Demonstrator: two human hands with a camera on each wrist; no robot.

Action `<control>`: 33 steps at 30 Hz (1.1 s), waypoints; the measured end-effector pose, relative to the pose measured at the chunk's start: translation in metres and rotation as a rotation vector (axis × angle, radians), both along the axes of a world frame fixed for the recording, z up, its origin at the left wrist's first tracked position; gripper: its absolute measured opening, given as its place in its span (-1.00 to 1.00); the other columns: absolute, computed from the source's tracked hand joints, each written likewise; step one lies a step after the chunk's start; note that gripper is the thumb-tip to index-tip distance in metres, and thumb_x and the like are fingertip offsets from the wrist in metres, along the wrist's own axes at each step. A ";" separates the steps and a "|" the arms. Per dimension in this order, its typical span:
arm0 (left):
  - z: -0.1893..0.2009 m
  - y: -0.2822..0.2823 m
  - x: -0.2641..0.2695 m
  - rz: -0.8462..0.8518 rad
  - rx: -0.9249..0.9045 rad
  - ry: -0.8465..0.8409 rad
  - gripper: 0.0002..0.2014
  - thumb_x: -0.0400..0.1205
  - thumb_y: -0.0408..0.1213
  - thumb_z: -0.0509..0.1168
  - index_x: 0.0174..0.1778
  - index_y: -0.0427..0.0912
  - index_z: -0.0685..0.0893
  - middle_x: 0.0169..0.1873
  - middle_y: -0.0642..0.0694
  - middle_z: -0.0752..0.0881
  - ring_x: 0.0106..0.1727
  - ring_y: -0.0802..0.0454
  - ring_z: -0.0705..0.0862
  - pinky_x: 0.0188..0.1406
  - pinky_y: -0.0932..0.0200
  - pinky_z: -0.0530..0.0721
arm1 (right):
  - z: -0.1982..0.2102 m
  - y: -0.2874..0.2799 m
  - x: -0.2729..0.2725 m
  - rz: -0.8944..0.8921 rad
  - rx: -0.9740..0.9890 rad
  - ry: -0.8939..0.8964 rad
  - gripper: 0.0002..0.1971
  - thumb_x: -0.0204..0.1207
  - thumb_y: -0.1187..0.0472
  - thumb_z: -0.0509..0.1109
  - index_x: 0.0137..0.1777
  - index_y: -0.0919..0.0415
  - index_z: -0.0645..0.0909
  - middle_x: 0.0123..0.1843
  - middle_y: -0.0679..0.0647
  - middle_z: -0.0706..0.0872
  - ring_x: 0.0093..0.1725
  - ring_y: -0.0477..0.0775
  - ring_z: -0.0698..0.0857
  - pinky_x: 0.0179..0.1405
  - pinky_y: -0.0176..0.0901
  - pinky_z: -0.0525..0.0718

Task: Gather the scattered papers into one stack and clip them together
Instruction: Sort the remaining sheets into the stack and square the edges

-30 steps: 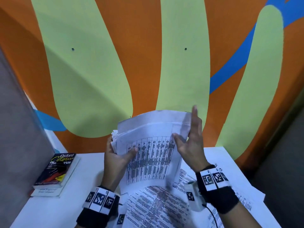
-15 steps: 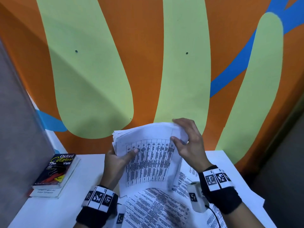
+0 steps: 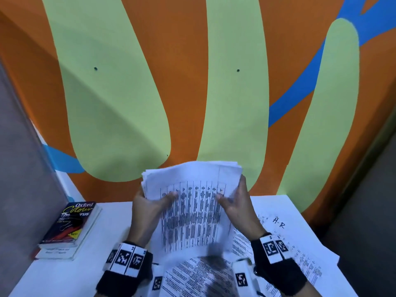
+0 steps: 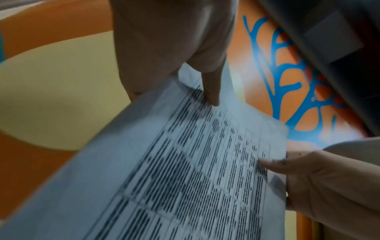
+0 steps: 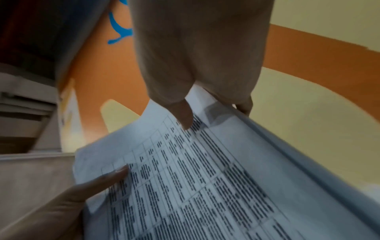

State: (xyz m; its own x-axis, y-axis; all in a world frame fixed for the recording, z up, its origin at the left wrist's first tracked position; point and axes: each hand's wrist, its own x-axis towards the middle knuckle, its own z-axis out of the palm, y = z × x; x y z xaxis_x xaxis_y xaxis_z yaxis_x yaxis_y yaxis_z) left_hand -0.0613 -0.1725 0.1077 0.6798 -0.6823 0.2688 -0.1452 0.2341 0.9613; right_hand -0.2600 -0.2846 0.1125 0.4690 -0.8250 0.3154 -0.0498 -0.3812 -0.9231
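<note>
I hold a stack of printed papers (image 3: pixel 192 189) upright above the white table (image 3: pixel 111 224), its top sheet a table of dark rows. My left hand (image 3: pixel 150 205) grips the left edge, thumb on the front and fingers behind. My right hand (image 3: pixel 234 203) grips the right edge the same way. In the left wrist view my left thumb (image 4: pixel 209 91) presses the sheet (image 4: pixel 185 170). In the right wrist view my right thumb (image 5: pixel 183 116) lies on the stack (image 5: pixel 205 178), with fingertips (image 5: pixel 244 107) behind its edge. Loose printed sheets (image 3: pixel 199 277) lie under my wrists, and more sheets (image 3: pixel 300 251) spread to the right.
Two stacked books (image 3: pixel 70 224) lie at the table's left edge, with a small dark clip-like object on the top cover. An orange, green and blue painted wall (image 3: pixel 184 93) rises right behind the table. A grey panel (image 3: pixel 23 179) stands on the left.
My right hand went from standing flat at the stack's right edge, to curling over its top right corner, to gripping the right side. The sheets' top edges now sit more even.
</note>
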 end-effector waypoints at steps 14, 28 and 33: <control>-0.033 0.011 -0.004 -0.054 0.147 0.044 -0.50 0.19 -0.09 0.70 -0.02 -0.19 0.78 -0.12 -0.02 0.87 0.01 -0.12 0.83 -0.03 0.04 0.75 | -0.030 0.013 -0.005 -0.067 0.051 0.153 -0.56 0.66 0.34 0.23 0.48 0.09 0.24 0.14 -0.06 0.68 0.11 -0.22 0.67 0.15 -0.07 0.66; -0.038 0.017 -0.012 0.165 0.278 -0.094 -0.51 0.47 -0.01 0.47 -0.54 -0.35 0.55 -0.59 -0.22 0.54 -0.57 0.05 0.47 -0.53 0.24 0.39 | -0.091 0.003 -0.009 -0.113 0.080 0.886 -0.43 0.55 0.12 0.33 0.50 0.22 0.22 0.29 0.25 0.45 0.32 0.29 0.51 0.21 0.08 0.58; -0.023 0.028 0.032 0.398 0.188 -0.148 -0.43 0.50 0.00 0.48 -0.59 -0.37 0.45 -0.57 -0.15 0.44 -0.46 0.03 0.35 -0.48 0.11 0.33 | -0.118 -0.016 -0.034 -0.083 0.035 1.109 -0.28 0.45 -0.19 0.40 0.52 0.11 0.30 0.51 0.22 0.33 0.51 0.29 0.31 0.38 0.18 0.46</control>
